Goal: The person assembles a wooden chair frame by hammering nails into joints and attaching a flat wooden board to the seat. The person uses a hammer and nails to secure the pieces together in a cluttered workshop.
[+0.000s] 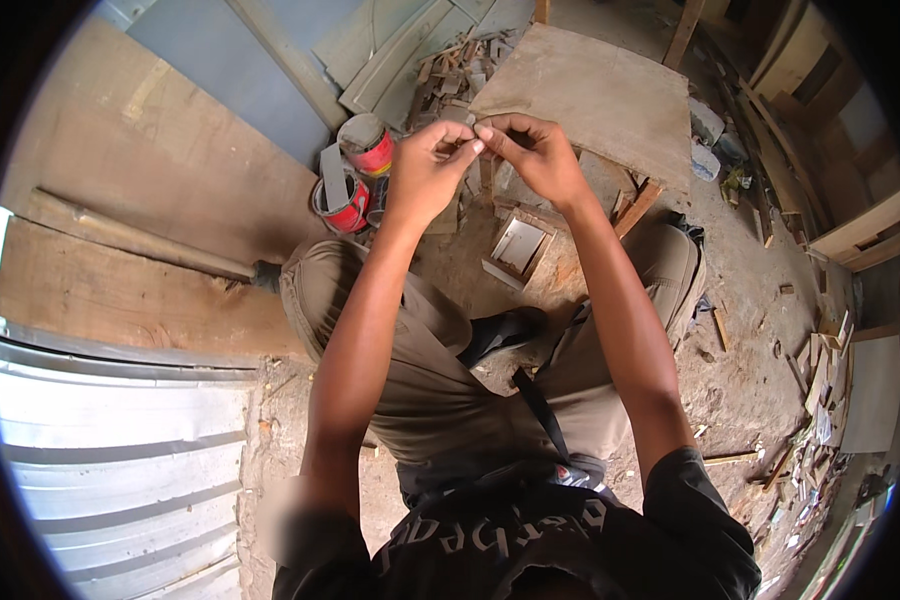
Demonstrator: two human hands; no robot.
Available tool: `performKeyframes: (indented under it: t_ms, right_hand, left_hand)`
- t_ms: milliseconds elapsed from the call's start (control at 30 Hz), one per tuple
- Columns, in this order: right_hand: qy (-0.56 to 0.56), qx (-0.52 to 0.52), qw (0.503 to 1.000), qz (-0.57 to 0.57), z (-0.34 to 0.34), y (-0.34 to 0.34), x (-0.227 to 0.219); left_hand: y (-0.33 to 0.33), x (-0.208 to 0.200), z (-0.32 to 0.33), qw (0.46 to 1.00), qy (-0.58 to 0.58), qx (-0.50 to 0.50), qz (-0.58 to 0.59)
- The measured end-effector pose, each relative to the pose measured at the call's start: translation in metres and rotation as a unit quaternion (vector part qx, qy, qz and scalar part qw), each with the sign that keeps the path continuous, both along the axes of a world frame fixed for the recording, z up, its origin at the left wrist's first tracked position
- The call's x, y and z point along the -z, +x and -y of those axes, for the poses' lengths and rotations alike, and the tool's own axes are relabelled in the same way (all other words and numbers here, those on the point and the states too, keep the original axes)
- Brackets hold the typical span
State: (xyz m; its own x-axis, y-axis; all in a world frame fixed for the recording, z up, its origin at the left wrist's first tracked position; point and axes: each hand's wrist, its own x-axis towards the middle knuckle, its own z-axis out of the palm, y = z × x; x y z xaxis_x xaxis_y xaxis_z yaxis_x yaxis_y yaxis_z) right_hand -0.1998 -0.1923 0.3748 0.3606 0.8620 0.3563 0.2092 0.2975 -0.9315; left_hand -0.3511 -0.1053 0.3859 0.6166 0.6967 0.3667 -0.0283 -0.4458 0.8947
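Note:
Both my arms reach forward, and the fingertips of the two hands meet in front of the wooden table point(610, 95). My left hand point(428, 168) is closed in a pinch, thumb against the bent fingers. Facing it, my right hand point(538, 158) pinches at the same spot with thumb and forefinger. A tiny pale bit shows at the fingertips, too small to name. Whatever else the fingers grip is hidden. Below the hands, a small open wooden box point(519, 245) with a whitish inside rests on the floor.
Two red paint cans point(345, 212) stand left of my hands, a flat pale strip across the nearer one. A wooden pole point(140, 232) leans along boards at left. Wood scraps point(815, 400) litter the floor at right. My bent knees flank the box.

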Motion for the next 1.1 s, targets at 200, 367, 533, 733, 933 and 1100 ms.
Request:
performKeyframes:
  t_ms: [200,367,533,733,933,1100]
  right_hand:
    - [0.005,-0.011,1.0,-0.01,0.005,0.0,-0.002]
    - [-0.036,0.044,0.997,0.061,0.046,0.046,0.0]
    - [-0.106,0.305,0.946,-0.016,0.137,0.134,0.032]
    - [-0.208,0.604,0.744,-0.194,0.276,0.229,0.204]
    - [-0.434,0.503,0.738,-0.119,0.323,0.217,0.361]
    - [-0.247,0.498,0.695,-0.456,0.259,0.22,0.395]
  left_hand:
    - [-0.001,-0.017,0.018,0.994,0.065,-0.039,-0.078]
    - [0.024,0.032,0.008,0.997,0.042,0.048,-0.051]
    - [0.067,0.087,0.0,0.992,-0.02,0.117,-0.035]
    - [0.141,0.069,0.06,0.962,0.046,0.261,-0.067]
    - [0.159,0.033,0.073,0.931,0.126,0.341,0.01]
    - [0.137,0.03,0.039,0.962,0.126,0.241,-0.027]
